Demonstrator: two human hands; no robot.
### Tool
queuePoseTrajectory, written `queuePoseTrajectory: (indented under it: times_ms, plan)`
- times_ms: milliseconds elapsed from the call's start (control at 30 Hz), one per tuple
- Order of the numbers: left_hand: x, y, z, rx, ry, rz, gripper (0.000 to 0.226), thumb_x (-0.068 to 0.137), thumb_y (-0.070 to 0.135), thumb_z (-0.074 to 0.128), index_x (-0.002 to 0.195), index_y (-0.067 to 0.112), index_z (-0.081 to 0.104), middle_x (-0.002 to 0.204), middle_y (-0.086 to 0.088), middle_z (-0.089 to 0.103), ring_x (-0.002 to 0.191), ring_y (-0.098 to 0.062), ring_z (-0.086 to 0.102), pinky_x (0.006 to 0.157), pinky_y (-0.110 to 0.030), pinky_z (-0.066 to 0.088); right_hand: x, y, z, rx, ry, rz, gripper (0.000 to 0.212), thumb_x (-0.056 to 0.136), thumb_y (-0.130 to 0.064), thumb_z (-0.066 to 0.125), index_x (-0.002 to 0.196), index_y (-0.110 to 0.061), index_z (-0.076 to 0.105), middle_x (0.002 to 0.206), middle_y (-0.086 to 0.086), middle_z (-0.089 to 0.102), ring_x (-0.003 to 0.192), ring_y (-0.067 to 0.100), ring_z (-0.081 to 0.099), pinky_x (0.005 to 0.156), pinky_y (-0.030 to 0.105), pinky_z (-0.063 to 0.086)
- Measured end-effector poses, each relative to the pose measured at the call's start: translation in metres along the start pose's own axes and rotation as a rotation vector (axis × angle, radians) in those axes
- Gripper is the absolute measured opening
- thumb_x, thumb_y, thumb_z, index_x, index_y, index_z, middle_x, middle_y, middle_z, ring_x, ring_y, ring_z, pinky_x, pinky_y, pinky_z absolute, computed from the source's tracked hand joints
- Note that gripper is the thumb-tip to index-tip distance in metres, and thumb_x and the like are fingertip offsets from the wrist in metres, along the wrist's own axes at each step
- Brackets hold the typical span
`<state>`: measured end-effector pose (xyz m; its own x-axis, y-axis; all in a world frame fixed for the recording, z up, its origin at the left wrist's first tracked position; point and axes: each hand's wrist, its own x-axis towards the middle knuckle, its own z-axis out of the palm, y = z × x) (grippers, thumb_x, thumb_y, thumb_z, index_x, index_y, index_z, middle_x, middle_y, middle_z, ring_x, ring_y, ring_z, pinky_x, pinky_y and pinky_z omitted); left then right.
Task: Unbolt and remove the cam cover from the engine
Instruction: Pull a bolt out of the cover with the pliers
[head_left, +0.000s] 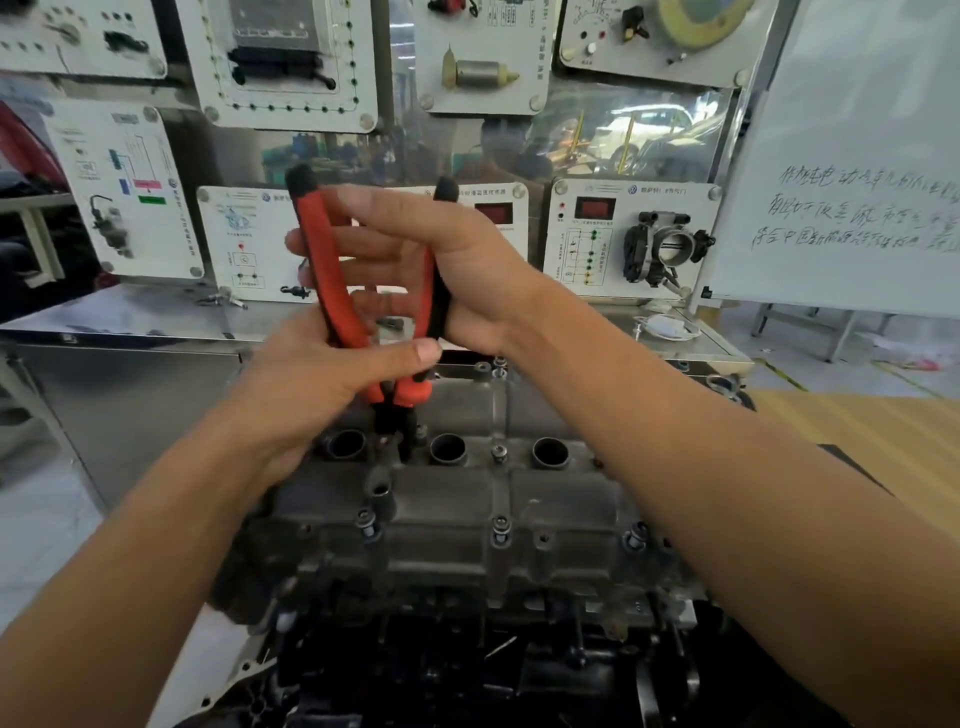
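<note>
The grey cam cover (457, 499) sits on top of the engine at centre, with three round plug wells (448, 448) along its middle. Several bolts (500, 530) stand raised along its near and far edges. Red-and-black pliers (332, 291) point jaws-down into the cover between the left and middle wells. My left hand (311, 379) grips the pliers low, near the pivot, thumb across the front. My right hand (415, 260) holds the spread handles, fingers between them and the palm against the right handle. The jaw tips are hidden.
A steel bench (130, 317) runs behind the engine, backed by white training panels, one with a throttle body (667, 247). A whiteboard (857, 156) stands at right. A yellow floor strip (872, 441) lies beyond my right forearm. Dark engine parts (493, 670) fill the foreground.
</note>
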<state>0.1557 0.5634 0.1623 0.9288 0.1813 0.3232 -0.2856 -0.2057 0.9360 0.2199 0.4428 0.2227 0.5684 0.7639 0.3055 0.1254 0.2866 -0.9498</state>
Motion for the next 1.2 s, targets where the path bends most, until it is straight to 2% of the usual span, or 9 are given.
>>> queuePoseTrajectory:
  times_ms: [100,233,367,500,700,800,900,1067,1200]
  plan:
    - [0.002,0.004,-0.017,-0.213,-0.092,-0.039,0.072,0.051,0.016,0.094,0.114,-0.003,0.066,0.113,-0.024,0.070,0.105,-0.042,0.067,0.092,-0.065,0.052,0.016,0.001,-0.007,0.012,-0.321,0.076,0.047,0.096,-0.023,0.048,0.136,0.001,0.044,0.115,0.022,0.064,0.105,0.039,0.060,0.091,0.039,0.050]
    - [-0.004,-0.002,-0.017,-0.251,-0.307,-0.094,0.088,0.039,0.024,0.098,0.117,-0.002,0.066,0.114,-0.022,0.072,0.108,-0.032,0.070,0.096,-0.045,0.056,0.029,0.002,-0.012,0.104,-0.539,0.135,0.066,0.077,-0.040,0.078,0.126,-0.003,0.054,0.118,0.026,0.064,0.109,0.043,0.061,0.082,0.040,0.054]
    - [-0.002,-0.004,-0.013,-0.240,-0.210,-0.097,0.054,0.048,0.023,0.085,0.098,0.009,0.074,0.095,-0.014,0.073,0.086,-0.024,0.068,0.087,-0.040,0.049,0.032,0.002,-0.003,-0.019,-0.124,0.079,0.046,0.086,-0.055,0.060,0.086,-0.012,0.077,0.114,0.017,0.072,0.110,0.032,0.068,0.072,0.036,0.056]
    - [-0.004,-0.006,0.011,-0.056,-0.012,-0.056,0.042,0.055,0.029,0.083,0.094,0.016,0.072,0.078,-0.001,0.068,0.073,-0.016,0.059,0.071,-0.032,0.044,0.014,-0.009,0.015,-0.408,0.418,-0.250,0.054,0.065,-0.068,0.075,0.094,-0.023,0.071,0.107,-0.002,0.074,0.098,0.013,0.071,0.079,0.029,0.050]
    - [0.001,-0.016,0.028,0.442,0.207,0.096,0.060,0.068,0.055,0.064,0.111,0.016,0.050,0.084,0.004,0.057,0.069,-0.007,0.056,0.050,-0.016,0.039,-0.033,-0.011,0.030,-0.642,0.437,-0.290,0.085,0.082,-0.056,0.066,0.152,-0.024,0.028,0.147,-0.002,0.048,0.125,0.007,0.051,0.092,0.018,0.043]
    - [0.007,-0.013,0.026,0.585,0.109,0.171,0.084,0.057,0.067,0.036,0.098,-0.003,0.057,0.073,-0.006,0.055,0.061,-0.010,0.049,0.045,-0.010,0.032,-0.035,-0.003,0.039,-0.600,0.422,-0.202,0.094,0.076,-0.052,0.077,0.151,-0.026,0.028,0.145,-0.002,0.049,0.127,0.011,0.050,0.104,0.036,0.042]
    - [0.001,-0.014,0.020,0.489,0.164,0.138,0.080,0.055,0.066,0.066,0.104,0.004,0.052,0.080,-0.004,0.059,0.068,-0.013,0.057,0.055,-0.022,0.040,-0.024,-0.007,0.043,-0.457,0.458,-0.135,0.081,0.074,-0.043,0.084,0.141,-0.020,0.046,0.126,-0.002,0.064,0.114,0.012,0.061,0.098,0.035,0.047]
    - [-0.010,-0.012,-0.002,0.352,0.150,0.059,0.071,0.047,0.060,0.088,0.098,0.023,0.057,0.084,-0.001,0.070,0.078,-0.016,0.069,0.067,-0.031,0.052,-0.006,-0.013,0.014,-0.304,0.180,-0.132,0.035,0.085,-0.019,0.075,0.118,-0.014,0.063,0.109,0.017,0.071,0.109,0.038,0.066,0.089,0.045,0.051]
    - [0.002,-0.003,-0.024,-0.062,-0.254,-0.012,0.080,0.043,0.052,0.096,0.108,0.012,0.073,0.110,-0.016,0.074,0.104,-0.036,0.070,0.097,-0.053,0.053,0.003,-0.014,-0.012,-0.118,-0.271,-0.044,0.060,0.089,-0.016,0.067,0.140,0.000,0.040,0.141,0.038,0.042,0.118,0.053,0.053,0.094,0.053,0.047]
